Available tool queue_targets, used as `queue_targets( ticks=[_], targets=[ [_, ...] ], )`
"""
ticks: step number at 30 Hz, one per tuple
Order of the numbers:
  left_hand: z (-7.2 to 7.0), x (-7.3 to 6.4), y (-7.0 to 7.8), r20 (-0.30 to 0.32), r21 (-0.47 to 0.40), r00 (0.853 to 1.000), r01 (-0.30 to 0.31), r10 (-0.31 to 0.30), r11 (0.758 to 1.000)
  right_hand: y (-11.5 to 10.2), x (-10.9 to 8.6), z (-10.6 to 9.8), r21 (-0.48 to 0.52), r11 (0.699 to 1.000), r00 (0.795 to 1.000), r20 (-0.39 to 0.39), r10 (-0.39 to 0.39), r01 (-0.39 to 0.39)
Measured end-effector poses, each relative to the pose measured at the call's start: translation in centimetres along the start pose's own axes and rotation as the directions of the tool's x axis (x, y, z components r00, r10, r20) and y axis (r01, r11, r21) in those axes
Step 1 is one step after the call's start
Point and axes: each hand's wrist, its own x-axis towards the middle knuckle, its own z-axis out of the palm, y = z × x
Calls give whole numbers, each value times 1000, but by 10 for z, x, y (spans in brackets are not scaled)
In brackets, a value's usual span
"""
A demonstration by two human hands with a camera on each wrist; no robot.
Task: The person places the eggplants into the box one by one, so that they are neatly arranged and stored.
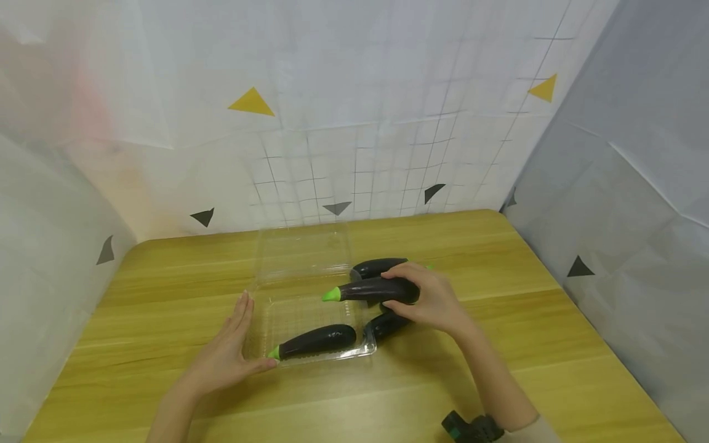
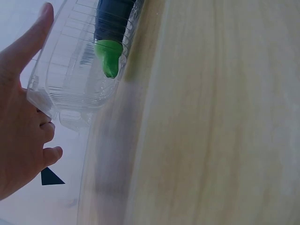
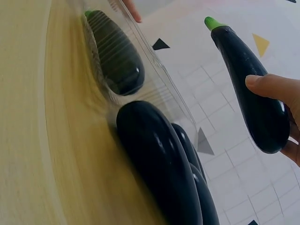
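My right hand (image 1: 429,298) grips an eggplant (image 1: 376,289) by its thick end, above the right side of a clear plastic clamshell box (image 1: 277,307). Its green stem end points left, and in the right wrist view the held eggplant (image 3: 253,89) is off the table. Inside the box, along its front wall, lies another eggplant (image 1: 318,341). My left hand (image 1: 224,351) rests against the box's left side, thumb at the front left corner and fingers stretched along the edge. The left wrist view shows that hand (image 2: 23,108) touching the clear wall.
Several more eggplants (image 3: 157,159) lie on the wooden table (image 1: 493,258) just right of the box, partly behind my right hand. The transparent lid (image 1: 303,249) is folded back towards the rear wall. White sheeting (image 1: 354,80) with yellow and dark triangles surrounds the table's back and sides.
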Motion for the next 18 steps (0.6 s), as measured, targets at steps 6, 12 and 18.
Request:
queue_targets(
  ticks=[6, 12, 18],
  targets=[
    [1, 0, 0, -1, -1, 1000, 4, -4, 1000, -5, 7, 8, 2, 1000, 999, 33, -15, 15],
    [2, 0, -1, -1, 3, 1000, 5, -5, 1000, -11, 13, 16, 2, 1000, 998, 65, -24, 24],
    [1, 0, 0, -5, 13, 1000, 11, -11, 1000, -16, 16, 26, 10, 999, 996, 83, -33, 32]
  ],
)
